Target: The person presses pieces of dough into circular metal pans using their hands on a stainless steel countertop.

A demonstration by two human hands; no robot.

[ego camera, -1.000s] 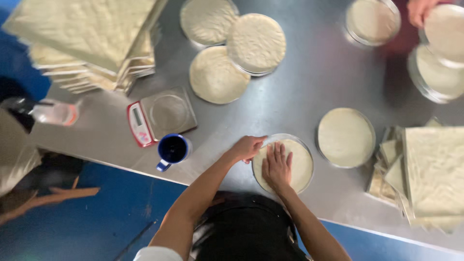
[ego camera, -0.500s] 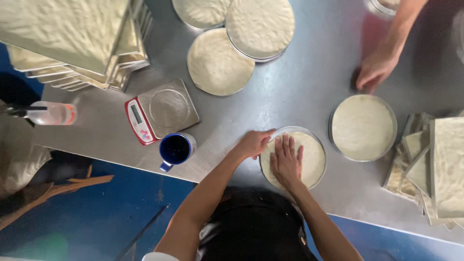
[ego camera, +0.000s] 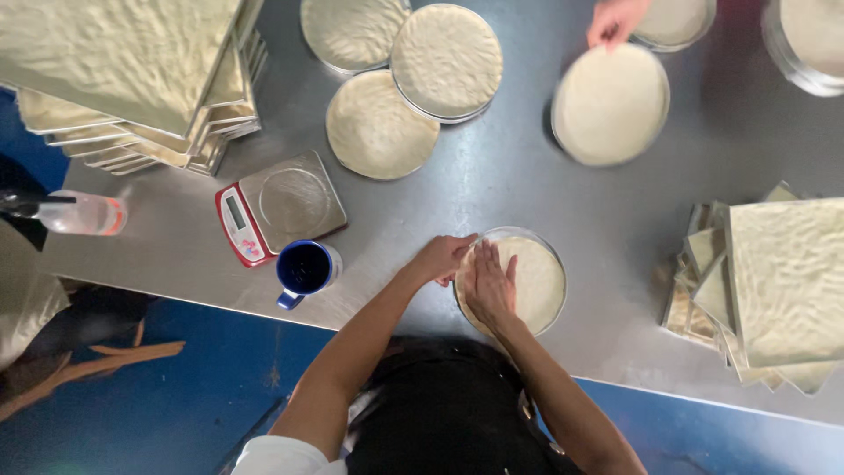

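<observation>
A round metal pan [ego camera: 557, 260] lined with pale dough [ego camera: 538, 283] sits near the front edge of the steel table [ego camera: 501, 189]. My left hand [ego camera: 444, 258] curls over the pan's left rim. My right hand [ego camera: 489, 286] lies flat on the dough with its fingers spread. Both forearms reach in from the bottom of the view.
A red-edged kitchen scale [ego camera: 281, 207] and a blue mug [ego camera: 306, 268] stand left of my hands. Stacks of dough-lined square trays sit at the far left [ego camera: 123, 79] and right [ego camera: 774, 281]. Dough-lined round pans [ego camera: 447, 60] lie farther back. Another person's hand [ego camera: 615, 19] touches one such pan [ego camera: 611, 105].
The other person's hand has drawn the second round pan away to the far side of the table. My hands stay on my pan, the right one pressing the dough.
</observation>
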